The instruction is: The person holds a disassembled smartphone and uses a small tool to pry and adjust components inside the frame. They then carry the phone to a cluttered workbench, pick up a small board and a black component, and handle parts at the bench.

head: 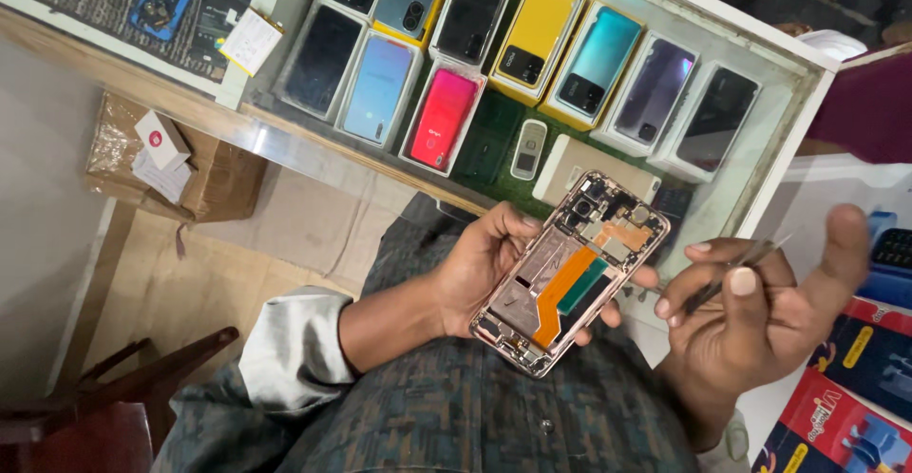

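A glass-topped display counter point(285, 145) runs across the far side. Under its glass, phones in open white boxes point(446, 112) lie in two rows on a green lining, with a small keypad phone point(528, 148) just right of the red one. On the floor at left sits a cardboard box point(214, 179)

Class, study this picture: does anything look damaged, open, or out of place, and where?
The phone in the left hand has no back cover, baring its orange ribbon cable and camera modules. The right hand holds tweezers.
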`<state>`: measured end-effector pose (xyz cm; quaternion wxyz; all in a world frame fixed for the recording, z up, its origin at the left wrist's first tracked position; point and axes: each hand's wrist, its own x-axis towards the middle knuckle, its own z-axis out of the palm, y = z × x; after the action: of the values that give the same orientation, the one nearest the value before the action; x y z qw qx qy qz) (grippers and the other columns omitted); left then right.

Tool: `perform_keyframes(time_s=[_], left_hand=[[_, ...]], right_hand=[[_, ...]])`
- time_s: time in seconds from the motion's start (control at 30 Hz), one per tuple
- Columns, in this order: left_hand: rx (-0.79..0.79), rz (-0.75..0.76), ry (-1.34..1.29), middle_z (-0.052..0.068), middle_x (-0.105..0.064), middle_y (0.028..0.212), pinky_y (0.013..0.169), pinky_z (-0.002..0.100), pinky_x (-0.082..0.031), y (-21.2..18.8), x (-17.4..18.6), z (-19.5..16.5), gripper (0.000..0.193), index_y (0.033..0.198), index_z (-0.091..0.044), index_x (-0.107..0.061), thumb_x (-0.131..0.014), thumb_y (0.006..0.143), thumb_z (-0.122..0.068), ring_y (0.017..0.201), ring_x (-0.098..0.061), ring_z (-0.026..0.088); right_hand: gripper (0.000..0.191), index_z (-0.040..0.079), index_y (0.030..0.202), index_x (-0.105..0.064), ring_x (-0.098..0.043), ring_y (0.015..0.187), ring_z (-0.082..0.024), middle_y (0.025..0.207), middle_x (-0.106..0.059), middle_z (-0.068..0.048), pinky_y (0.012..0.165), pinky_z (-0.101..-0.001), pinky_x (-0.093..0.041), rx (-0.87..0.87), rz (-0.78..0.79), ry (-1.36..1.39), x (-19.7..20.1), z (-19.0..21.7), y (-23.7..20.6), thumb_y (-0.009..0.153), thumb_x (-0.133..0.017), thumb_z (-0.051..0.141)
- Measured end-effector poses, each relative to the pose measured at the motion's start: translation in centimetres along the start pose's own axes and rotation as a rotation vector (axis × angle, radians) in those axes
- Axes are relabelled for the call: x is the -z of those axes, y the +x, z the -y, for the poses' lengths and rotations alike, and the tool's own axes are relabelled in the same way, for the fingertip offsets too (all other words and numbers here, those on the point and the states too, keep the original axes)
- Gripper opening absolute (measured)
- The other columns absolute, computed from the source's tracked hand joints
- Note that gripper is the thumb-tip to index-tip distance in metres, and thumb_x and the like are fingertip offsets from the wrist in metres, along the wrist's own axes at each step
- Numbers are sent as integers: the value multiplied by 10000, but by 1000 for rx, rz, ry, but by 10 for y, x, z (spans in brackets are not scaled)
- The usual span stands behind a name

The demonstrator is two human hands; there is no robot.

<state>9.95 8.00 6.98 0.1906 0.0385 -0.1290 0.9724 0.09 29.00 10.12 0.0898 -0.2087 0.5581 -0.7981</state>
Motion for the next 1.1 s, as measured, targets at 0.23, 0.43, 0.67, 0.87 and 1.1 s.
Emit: perform_keyframes(time_s=[0.23,0.43,0.67,0.87,1.1], left_hand=[[12,-69,94,361,-567,1392,976,502,-587,-5,3,-7,673,1553,129,-357,-256,1072,-331,1149,-661,456],[60,-22,168,426,-580,1304,985,462,-574,-5,8,-9,681,1537,143,-400,-218,1100,-347,1098,-675,470],[84,-93,130,425,-563,1369,1010,465,-565,-4,6,-6,683,1592,63,-399,-244,1038,-305,1130,-683,452],[29,-183,275,334,-606,1374,1024,492,-561,-1,10,-7,674,1516,115,-466,-265,1080,-358,1127,-661,479],[13,-340,446,255,-662,1268,923,473,-596,3,4,-6,619,1477,43,-516,-354,1136,-447,1041,-705,437]], right_hand=[[327,-6,1421,-600,-711,663,-227,1038,-705,-264,595,-301,-591,92,148,-122,-2,-10,4,1094,-595,-16],[151,-14,1242,-696,-734,938,-184,1173,-689,-226,743,-239,-626,88,162,-529,-15,15,-12,1091,-692,-22],[174,-13,1085,-725,-721,860,-178,1069,-674,-177,678,-210,-573,172,121,-806,-36,34,0,920,-723,-69],[203,-6,1011,-723,-709,812,-182,1010,-630,-195,667,-232,-560,245,205,-916,-51,38,14,864,-724,-145],[316,71,1123,-788,-624,886,-183,1028,-686,-80,657,-232,-490,360,201,-1133,-64,38,17,869,-807,-115]])
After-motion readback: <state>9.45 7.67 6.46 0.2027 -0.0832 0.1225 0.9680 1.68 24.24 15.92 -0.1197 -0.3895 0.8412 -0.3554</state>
